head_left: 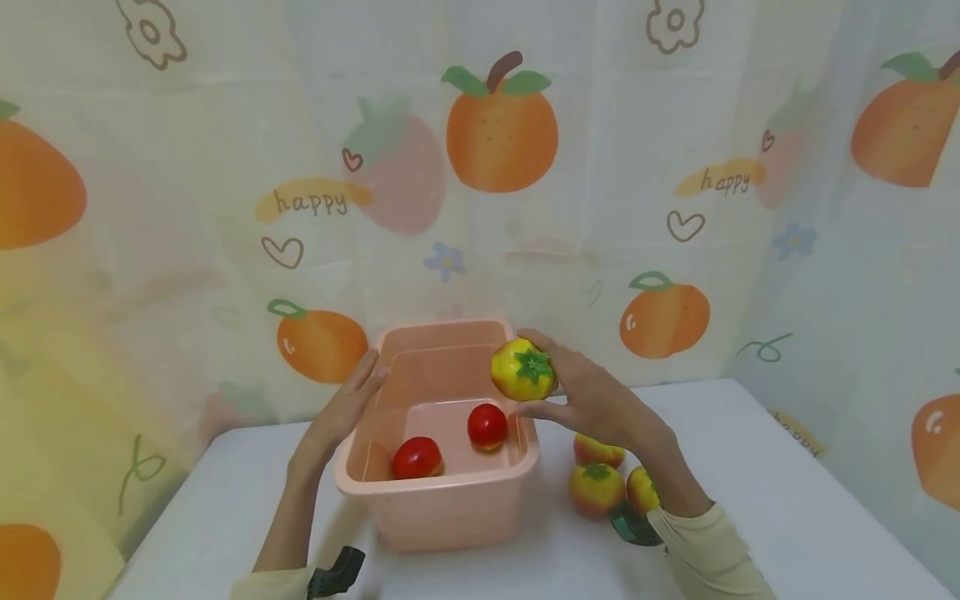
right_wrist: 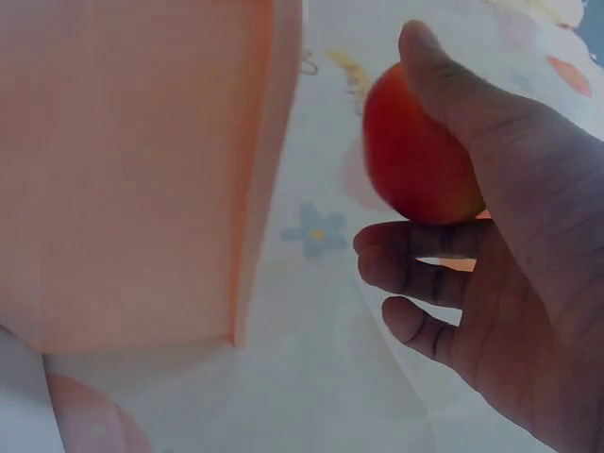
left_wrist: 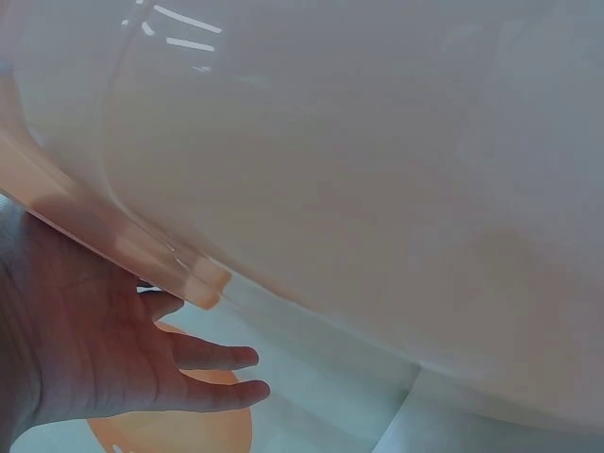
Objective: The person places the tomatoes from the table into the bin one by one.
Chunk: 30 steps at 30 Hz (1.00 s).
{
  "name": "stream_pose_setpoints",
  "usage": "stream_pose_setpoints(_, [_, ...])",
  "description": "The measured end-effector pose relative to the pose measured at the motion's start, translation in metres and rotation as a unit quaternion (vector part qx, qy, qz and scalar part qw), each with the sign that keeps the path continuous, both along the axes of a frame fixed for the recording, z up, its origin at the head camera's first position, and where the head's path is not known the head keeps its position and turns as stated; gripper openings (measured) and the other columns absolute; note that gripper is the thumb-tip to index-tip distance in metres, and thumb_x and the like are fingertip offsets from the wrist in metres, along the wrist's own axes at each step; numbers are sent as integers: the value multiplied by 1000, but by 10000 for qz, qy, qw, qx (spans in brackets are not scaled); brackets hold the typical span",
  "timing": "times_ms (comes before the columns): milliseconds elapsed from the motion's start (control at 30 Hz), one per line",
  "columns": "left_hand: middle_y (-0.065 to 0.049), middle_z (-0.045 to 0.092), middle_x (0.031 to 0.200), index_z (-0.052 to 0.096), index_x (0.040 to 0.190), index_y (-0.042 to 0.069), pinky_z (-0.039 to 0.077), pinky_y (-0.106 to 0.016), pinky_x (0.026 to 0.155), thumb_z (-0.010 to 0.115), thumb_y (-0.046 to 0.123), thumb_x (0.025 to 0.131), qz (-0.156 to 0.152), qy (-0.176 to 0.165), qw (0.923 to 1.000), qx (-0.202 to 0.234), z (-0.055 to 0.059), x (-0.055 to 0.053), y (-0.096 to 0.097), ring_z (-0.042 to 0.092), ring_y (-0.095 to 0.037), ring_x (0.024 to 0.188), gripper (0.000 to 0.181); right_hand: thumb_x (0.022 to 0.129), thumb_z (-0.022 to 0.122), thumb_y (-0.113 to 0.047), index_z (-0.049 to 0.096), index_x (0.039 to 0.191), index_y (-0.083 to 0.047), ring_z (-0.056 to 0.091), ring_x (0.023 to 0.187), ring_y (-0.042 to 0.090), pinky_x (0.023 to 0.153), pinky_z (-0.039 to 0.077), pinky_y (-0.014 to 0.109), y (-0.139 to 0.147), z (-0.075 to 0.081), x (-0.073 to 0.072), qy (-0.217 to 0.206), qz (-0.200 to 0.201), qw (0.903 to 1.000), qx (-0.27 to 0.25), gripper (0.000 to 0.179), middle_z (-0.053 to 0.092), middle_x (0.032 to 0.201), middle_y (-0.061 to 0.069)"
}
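Observation:
A pink plastic tub (head_left: 457,500) stands on the white table, with two red tomatoes (head_left: 417,457) (head_left: 487,426) inside. My left hand (head_left: 351,406) lies with straight fingers against the tub's left rim; in the left wrist view the hand (left_wrist: 113,354) sits under the tub's rim (left_wrist: 142,255). My right hand (head_left: 581,385) holds a yellow-red fruit with a green calyx (head_left: 522,369) over the tub's right rim. In the right wrist view that fruit (right_wrist: 415,160) looks red and sits between thumb and curled fingers (right_wrist: 425,241), beside the tub wall (right_wrist: 132,170).
Three more yellow-red fruits (head_left: 597,487) (head_left: 597,450) (head_left: 642,488) lie on the table (head_left: 787,517) right of the tub, under my right forearm. A fruit-patterned curtain (head_left: 480,167) closes off the back and both sides. The table's edges run close at left and right.

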<state>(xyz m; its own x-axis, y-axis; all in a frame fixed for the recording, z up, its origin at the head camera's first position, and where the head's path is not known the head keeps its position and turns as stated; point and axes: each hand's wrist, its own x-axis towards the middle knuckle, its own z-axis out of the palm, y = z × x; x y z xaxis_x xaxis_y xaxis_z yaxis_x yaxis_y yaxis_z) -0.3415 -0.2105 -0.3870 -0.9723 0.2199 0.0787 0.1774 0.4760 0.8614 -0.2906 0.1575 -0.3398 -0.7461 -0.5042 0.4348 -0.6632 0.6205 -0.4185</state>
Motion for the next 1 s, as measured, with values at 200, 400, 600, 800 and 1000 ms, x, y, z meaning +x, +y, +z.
stream_pose_setpoints(200, [-4, -2, 179, 1, 170, 26, 12, -80, 121, 38, 57, 109, 29, -73, 10000, -11, 1, 1, 1, 0, -44, 165, 78, 91, 81, -36, 46, 156, -13, 58, 120, 19, 106, 57, 41, -16, -6, 1, 477, 468, 9973, 289, 78, 63, 133, 1])
stream_pose_setpoints(400, [-3, -2, 179, 1, 170, 29, 18, -78, 121, 40, 61, 107, 11, -32, 10000, 28, 0, 3, 0, 2, -44, 165, 81, 94, 77, -37, 46, 156, -9, 60, 120, 24, 110, 52, 45, -25, -9, 3, 669, 627, 9946, 480, 75, 67, 131, 4])
stream_pose_setpoints(600, [-4, -1, 179, 2, 170, 28, 18, -78, 121, 39, 61, 107, 29, 20, 10000, -43, -2, 3, -1, 3, -44, 165, 80, 97, 73, -38, 47, 157, -19, 60, 119, 22, 106, 56, 44, -23, -3, 10, 363, 491, 9964, 592, 68, 68, 121, 0])
stream_pose_setpoints(800, [-1, -1, 179, 2, 170, 30, 19, -77, 121, 39, 64, 106, 47, 26, 10000, -69, -2, 3, 0, 4, -43, 165, 82, 98, 71, -42, 52, 153, -23, 66, 121, 21, 107, 57, 51, -10, 6, 16, 190, 207, 9977, 611, 61, 66, 140, 1])
stream_pose_setpoints(1000, [0, -1, 179, 1, 169, 32, 20, -77, 121, 39, 67, 104, 63, -39, 10000, -35, -1, 4, -1, 4, -42, 165, 83, 99, 70, -41, 55, 151, -25, 68, 119, 19, 104, 58, 52, 5, 13, 18, 1, 4, 9954, 958, 56, 68, 137, -1])
